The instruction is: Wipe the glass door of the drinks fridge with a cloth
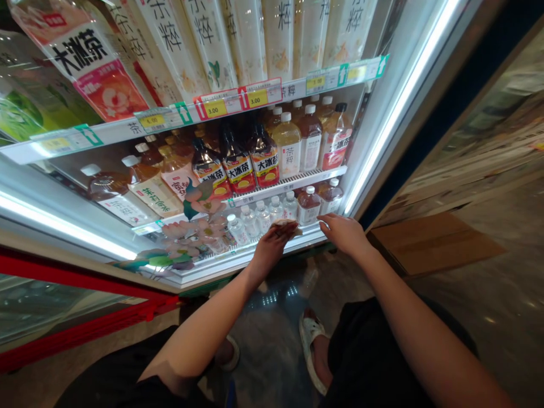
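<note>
I crouch before an open drinks cooler. My left hand (274,241) is closed round a small bottle (289,227) lying on its side at the front edge of the bottom shelf (238,258); only its pale label end shows. My right hand (345,231) hovers beside it to the right, fingers loosely spread, palm down, holding nothing, close to the shelf edge below two brown tea bottles (309,205). Small clear water bottles (255,218) stand in a row just behind my left hand.
Upper shelves hold large tea bottles (238,161) with price tags (215,107) on the rails. The cooler's lit right frame (391,124) stands beside my right hand. A flattened cardboard box (429,241) lies on the glossy floor at right. A red-framed glass case (76,306) is at left.
</note>
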### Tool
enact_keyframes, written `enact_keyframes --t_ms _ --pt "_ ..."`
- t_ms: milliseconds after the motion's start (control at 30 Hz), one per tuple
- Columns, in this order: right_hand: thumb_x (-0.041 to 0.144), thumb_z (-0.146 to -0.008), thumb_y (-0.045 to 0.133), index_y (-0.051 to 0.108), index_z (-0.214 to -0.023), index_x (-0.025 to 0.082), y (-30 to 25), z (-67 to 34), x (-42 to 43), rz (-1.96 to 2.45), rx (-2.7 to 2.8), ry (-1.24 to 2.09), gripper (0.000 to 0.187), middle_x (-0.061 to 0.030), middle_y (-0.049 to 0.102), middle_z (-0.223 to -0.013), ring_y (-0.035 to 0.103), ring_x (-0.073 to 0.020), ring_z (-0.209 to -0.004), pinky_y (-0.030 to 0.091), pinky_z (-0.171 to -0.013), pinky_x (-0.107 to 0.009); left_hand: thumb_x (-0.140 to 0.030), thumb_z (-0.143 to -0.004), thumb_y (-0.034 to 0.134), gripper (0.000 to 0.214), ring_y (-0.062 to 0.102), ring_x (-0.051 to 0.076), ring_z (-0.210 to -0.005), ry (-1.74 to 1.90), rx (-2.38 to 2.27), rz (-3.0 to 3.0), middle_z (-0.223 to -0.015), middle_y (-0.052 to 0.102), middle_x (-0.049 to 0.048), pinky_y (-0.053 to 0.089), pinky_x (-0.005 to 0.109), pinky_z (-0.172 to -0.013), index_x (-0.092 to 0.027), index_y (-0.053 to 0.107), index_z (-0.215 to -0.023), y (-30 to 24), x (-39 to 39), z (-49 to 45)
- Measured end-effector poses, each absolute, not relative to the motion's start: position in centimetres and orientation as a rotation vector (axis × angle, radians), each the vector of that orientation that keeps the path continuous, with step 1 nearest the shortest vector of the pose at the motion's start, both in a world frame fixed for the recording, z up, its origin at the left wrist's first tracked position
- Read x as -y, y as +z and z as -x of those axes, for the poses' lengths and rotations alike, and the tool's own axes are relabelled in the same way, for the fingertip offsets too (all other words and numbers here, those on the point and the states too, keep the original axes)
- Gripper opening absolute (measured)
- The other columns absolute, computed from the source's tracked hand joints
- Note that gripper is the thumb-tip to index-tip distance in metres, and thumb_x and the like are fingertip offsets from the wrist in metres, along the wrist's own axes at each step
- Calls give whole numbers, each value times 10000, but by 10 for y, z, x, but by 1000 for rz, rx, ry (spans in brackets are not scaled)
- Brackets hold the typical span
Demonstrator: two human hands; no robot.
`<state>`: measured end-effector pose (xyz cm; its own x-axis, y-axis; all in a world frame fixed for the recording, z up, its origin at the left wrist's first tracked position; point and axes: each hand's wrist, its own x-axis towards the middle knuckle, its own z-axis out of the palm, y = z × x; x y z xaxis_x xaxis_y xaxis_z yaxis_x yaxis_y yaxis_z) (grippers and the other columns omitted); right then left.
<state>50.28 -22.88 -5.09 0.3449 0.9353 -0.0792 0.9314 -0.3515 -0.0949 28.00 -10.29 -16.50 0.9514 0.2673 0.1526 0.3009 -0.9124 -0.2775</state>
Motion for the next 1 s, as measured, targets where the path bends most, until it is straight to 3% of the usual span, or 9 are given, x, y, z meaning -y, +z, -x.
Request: enact_keyframes --t_ms 133,267,433,567,733,1000 --pt "318 -1124 370 728 -1442 254 -52 -507 231 2541 1755 163 483 -102 734 -1497 735 -301 -1285 531 -1047 -402 -33 -1012 428 791 357 150 -1668 -172 365 2843 -1808 330 42 341 375 -1359 -193 267 -1770 -173 103 -287" --pt "311 -1125 370 706 -1473 223 -50 -509 233 2526 1756 189 492 -124 728 -1497 726 -320 -1301 527 -1068 -424 -27 -993 465 883 395 148 -1650 -112 342 2847 -1789 382 21 324 358 -1363 -237 150 -1790 -178 98 -274" --pt "316 -1134 371 708 -1468 249 -49 -507 233 2535 1754 207 480 -116 709 -1530 719 -307 -1324 514 -1085 -405 -40 -986 458 929 259 173 -1709 -91 390 2820 -1831 260 60 264 395 -1384 -186 3 -1783 -166 96 -262" --pt "308 -1131 376 725 -1440 234 -51 -502 230 2521 1786 207 472 -116 706 -1535 722 -327 -1323 519 -1094 -438 -53 -987 462 878 249 193 -1714 -95 399 2795 -1830 279 75 239 425 -1401 -161 117 -1788 -162 98 -255" --pt "283 -1121 392 753 -1391 243 -54 -493 228 2457 1850 189 453 -120 742 -1475 743 -309 -1280 527 -1085 -437 -58 -1025 439 736 399 137 -1647 -63 363 2788 -1757 458 20 274 342 -1388 -200 356 -1743 -167 95 -233" --pt "268 -1109 414 746 -1418 233 -55 -483 217 2331 1940 224 455 -117 760 -1448 762 -304 -1259 549 -1068 -396 -59 -1019 460 713 307 176 -1693 -38 453 2718 -1765 434 83 270 364 -1399 -137 396 -1724 -152 91 -194"
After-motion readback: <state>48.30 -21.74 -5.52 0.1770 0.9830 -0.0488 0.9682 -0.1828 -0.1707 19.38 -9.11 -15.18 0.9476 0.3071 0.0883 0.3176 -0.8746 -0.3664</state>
